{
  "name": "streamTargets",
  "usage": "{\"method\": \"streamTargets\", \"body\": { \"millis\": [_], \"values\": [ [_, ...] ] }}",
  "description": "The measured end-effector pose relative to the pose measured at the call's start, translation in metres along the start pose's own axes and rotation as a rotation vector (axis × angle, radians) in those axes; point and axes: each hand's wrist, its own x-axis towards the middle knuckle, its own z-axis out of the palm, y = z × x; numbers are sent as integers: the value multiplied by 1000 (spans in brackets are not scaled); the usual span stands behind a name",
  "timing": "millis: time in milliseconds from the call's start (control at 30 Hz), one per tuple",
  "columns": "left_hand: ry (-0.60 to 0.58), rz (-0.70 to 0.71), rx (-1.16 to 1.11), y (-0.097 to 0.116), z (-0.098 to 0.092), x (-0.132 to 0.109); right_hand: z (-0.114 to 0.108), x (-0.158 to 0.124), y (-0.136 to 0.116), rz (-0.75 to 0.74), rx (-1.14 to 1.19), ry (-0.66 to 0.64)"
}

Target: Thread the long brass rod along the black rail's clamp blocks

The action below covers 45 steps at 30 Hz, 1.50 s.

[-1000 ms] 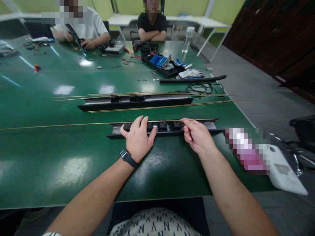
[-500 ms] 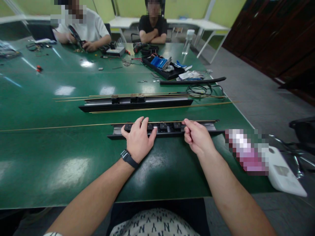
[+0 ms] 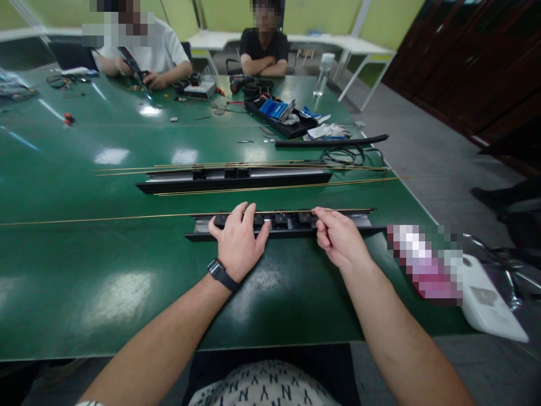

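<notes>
A long black channel (image 3: 296,231) with a silvery inside and several black blocks (image 3: 280,219) lies crosswise before me. My left hand (image 3: 240,239) rests over its left half, fingers spread across the blocks and far edge, thumb near the middle. Along the far edge runs a thin brass-coloured rod (image 3: 105,218), reaching well past the channel on the left. My right hand (image 3: 336,231) is closed in a pinch on the rod at the channel's right part, other fingers curled. The rod's right tip is hidden by the fingers.
Behind lies a second black channel (image 3: 236,181) with several thin rods (image 3: 279,186) around it. A black strip (image 3: 329,141), cable (image 3: 344,154), gloves (image 3: 327,131) and black tray (image 3: 291,131) are farther back. A white device (image 3: 490,299) sits right. Two people sit across the green table (image 3: 118,316).
Both hands keep almost the same place on the channel and rod. The whole view has shifted down very slightly.
</notes>
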Motion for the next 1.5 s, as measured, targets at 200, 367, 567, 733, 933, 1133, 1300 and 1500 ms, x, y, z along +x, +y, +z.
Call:
{"method": "streamTargets", "body": {
  "millis": [200, 367, 567, 733, 933, 1133, 1300, 1500],
  "values": [
    [18, 6, -7, -1, 2, 0, 2, 0, 0, -10, 3, 15],
    [10, 6, -2, -1, 1, 0, 2, 0, 0, -4, 9, 32],
    [-3, 2, 8, 0, 0, 0, -1, 1, 0, -3, -1, 6],
    [-14, -8, 16, 1, 0, 0, -2, 0, -2, 8, -2, -35],
    [-4, -3, 10, 0, 0, 0, -2, -1, -3, 15, -30, -46],
    [4, 0, 3, 0, -1, 0, -1, 0, 0, 1, -8, -26],
    [-12, -14, 19, 1, 0, 0, 1, 0, 1, 0, 2, -11],
    [5, -5, 1, 0, 0, 0, 2, -1, 0, -7, 11, 22]
  ]
}}
